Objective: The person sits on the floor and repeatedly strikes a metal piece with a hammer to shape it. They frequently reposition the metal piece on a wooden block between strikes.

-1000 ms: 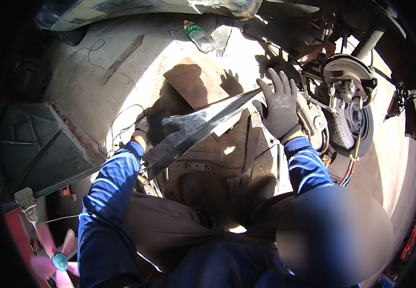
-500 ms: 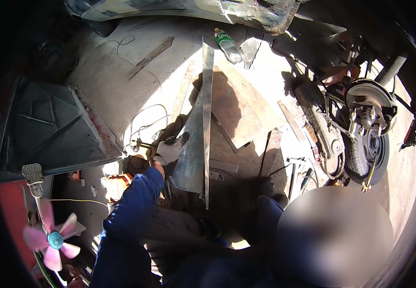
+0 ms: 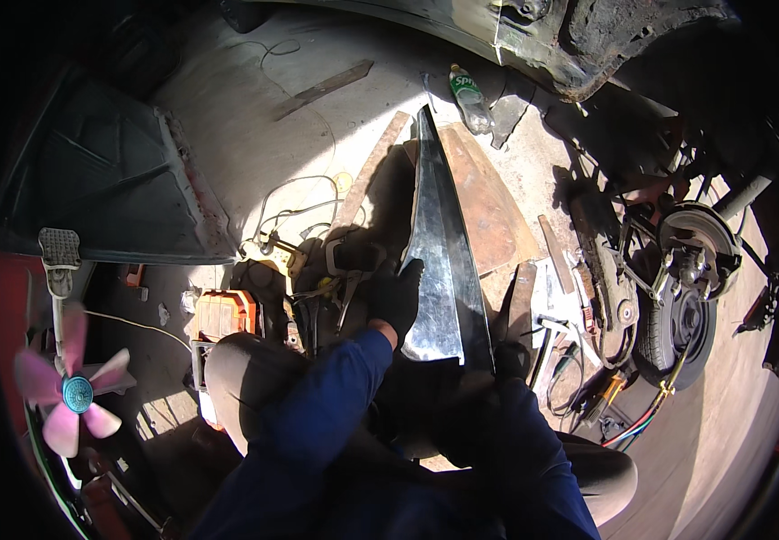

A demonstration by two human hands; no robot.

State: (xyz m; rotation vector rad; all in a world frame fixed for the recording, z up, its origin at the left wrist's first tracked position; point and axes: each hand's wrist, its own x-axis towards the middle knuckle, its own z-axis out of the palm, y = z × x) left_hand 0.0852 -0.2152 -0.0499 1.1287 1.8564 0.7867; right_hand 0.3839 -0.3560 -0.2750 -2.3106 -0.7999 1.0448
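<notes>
A long, tapering folded metal sheet (image 3: 436, 297) points away from me, its narrow tip far and its wide end near my lap. Its left face shines in the light, while a darker strip runs down the right side. My left hand (image 3: 395, 301), in a dark-looking glove, is closed on the sheet's left edge. Close by the near right corner is my right hand (image 3: 510, 360), also gloved and curled in against the sheet; deep shadow blurs its fingers. Beyond the sheet, a flat rusty metal plate (image 3: 488, 211) lies on the floor.
An orange case (image 3: 225, 312) stands left of my knee, near clamps (image 3: 277, 256) and cables. A pink-bladed fan (image 3: 77, 393) stands at lower left, below a dark panel (image 3: 111, 180). Right are a wheel (image 3: 675, 333) and vehicle parts. A green-labelled bottle (image 3: 470, 101) lies far.
The metal sheet has shifted right and turned, so its broad face now catches light. My left hand moved right with it, and the sheet's near end came to my right hand.
</notes>
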